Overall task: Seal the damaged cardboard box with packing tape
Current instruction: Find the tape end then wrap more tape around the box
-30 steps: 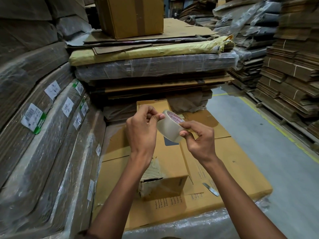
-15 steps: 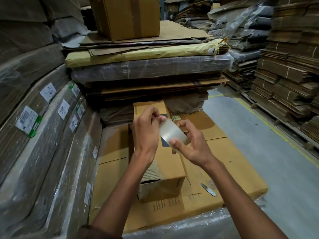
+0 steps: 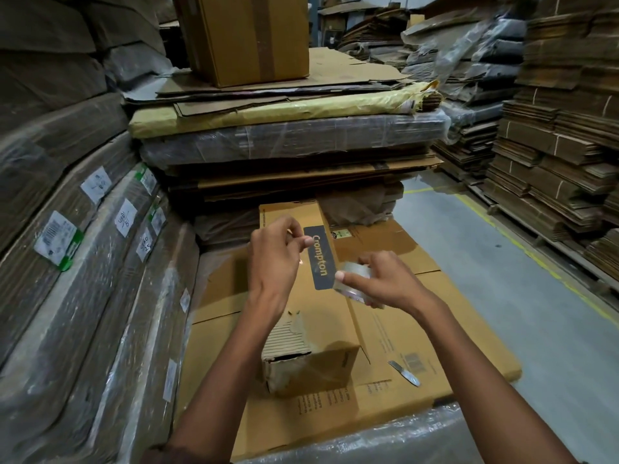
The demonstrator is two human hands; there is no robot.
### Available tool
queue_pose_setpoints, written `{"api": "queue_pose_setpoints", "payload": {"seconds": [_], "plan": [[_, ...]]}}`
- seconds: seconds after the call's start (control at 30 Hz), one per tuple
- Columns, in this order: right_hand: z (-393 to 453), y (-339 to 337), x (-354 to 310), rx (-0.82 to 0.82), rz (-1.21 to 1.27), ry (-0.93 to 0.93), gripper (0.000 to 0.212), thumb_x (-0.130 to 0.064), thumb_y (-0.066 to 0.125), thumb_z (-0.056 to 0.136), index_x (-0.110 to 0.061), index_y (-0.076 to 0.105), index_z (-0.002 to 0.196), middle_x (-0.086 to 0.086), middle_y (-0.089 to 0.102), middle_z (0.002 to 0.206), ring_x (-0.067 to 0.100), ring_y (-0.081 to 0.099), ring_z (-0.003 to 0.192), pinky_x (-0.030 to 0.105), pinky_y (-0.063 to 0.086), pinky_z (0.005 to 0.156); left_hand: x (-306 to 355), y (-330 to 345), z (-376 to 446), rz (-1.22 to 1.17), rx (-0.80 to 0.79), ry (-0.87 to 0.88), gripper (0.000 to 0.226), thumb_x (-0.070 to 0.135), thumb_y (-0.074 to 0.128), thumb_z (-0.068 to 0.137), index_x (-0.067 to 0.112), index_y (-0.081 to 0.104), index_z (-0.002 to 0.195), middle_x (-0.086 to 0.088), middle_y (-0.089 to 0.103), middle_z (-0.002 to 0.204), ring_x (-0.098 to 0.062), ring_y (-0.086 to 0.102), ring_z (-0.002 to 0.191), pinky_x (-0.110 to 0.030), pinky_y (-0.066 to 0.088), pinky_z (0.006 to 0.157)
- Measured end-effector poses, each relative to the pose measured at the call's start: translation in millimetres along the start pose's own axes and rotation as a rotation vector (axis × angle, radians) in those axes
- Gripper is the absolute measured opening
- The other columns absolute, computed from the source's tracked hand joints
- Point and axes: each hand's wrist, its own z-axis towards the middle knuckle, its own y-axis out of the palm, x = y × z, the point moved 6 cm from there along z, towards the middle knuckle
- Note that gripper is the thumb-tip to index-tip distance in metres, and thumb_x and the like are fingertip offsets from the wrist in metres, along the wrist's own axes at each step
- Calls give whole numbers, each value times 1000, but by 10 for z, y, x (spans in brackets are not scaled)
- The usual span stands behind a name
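A warehouse of stacked cardboard. The long box (image 3: 315, 316), torn at its near end, lies on flat sheets. The right hand (image 3: 385, 279) grips the tape roll (image 3: 351, 283); the left hand (image 3: 274, 259) pinches, probably a clear strip. Slack tape could fold and stick to itself.

Long box (image 3: 311, 316) lying on flat cardboard sheet (image 3: 452, 329), torn end nearest. Blade (image 3: 404, 373) on sheet, right of box. Left hand (image 3: 273, 259) above box; right hand (image 3: 382, 279) holding tape roll (image 3: 353, 279) just right of it. Wrapped stacks (image 3: 83, 262) at left, sealed carton (image 3: 248, 38) atop pile (image 3: 288, 142) behind, floor (image 3: 536, 329) at right.
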Motion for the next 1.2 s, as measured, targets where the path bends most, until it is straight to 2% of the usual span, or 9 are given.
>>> {"api": "queue_pose_setpoints", "payload": {"seconds": [0.1, 0.27, 0.37, 0.43, 0.57, 0.8, 0.97, 1.07, 1.2], "plan": [[-54, 40, 8, -33, 240, -20, 61, -72, 66, 77, -12, 70, 75, 9, 68, 66, 10, 57, 55, 31, 40, 53, -233, -56, 55, -31, -4, -132, 22, 17, 84, 81, 22, 64, 76, 6, 67, 63, -9, 67, 60, -41, 60, 60], [-128, 77, -26, -169, 686, -56, 31, -48, 76, 74, -18, 70, 80, 3, 69, 77, 19, 65, 70, 23, 47, 56, -417, -193, 42, -49, 6, -197, 19, 16, 85, 80, 19, 66, 79, 4, 70, 64, -7, 68, 57, -40, 63, 63], [-147, 146, -32, -277, 744, -36, 36, -44, 77, 72, -16, 72, 94, 6, 70, 87, 22, 66, 79, 25, 49, 62, -463, -216, 16, -69, 7, -210, 18, 15, 84, 81, 18, 67, 79, 4, 70, 64, -7, 69, 56, -38, 63, 63], [-168, 217, -70, -376, 707, -20, 42, -37, 77, 79, -4, 67, 103, 9, 71, 87, 24, 67, 77, 28, 53, 61, -481, -232, 1, -70, 12, -216, 18, 16, 84, 81, 19, 67, 78, 4, 70, 64, -8, 69, 57, -37, 63, 63], [-191, 342, -165, -476, 559, -2, 18, -12, 67, 97, 1, 56, 102, 13, 72, 77, 31, 68, 62, 34, 57, 55, -535, -262, -43, -49, 11, -218, 18, 16, 86, 79, 18, 68, 78, 4, 70, 64, -9, 70, 61, -36, 62, 63], [-41, 479, -136, -432, 215, 63, 23, -29, 67, 96, -6, 63, 96, 13, 73, 69, 27, 70, 58, 38, 58, 58, -623, -264, -195, -10, 90, -178, 19, 12, 83, 83, 17, 66, 76, 5, 66, 60, 5, 65, 58, -16, 52, 50], [36, 637, 83, -498, 44, 142, 32, -41, 67, 93, -9, 63, 93, 11, 73, 67, 27, 70, 55, 39, 57, 59, -760, -292, -283, 9, 89, -178, 20, 17, 85, 81, 21, 66, 74, 7, 67, 63, -4, 68, 61, -33, 60, 56], [28, 729, 174, -550, 22, 178, 30, -36, 66, 93, -6, 67, 88, 12, 73, 67, 28, 67, 53, 38, 54, 55, -1045, -207, -397, 84, 3, -319, 20, 23, 84, 81, 22, 66, 74, 7, 68, 67, -8, 68, 63, -33, 59, 61], [35, 906, 342, -585, -199, 142, 46, -52, 64, 88, -17, 57, 59, 2, 55, 57, 23, 47, 51, 38, 37, 55, -1682, 69, -721, -53, -346, -703, 14, 17, 77, 89, 11, 66, 84, -7, 76, 77, -17, 73, 62, -32, 58, 58]]}}
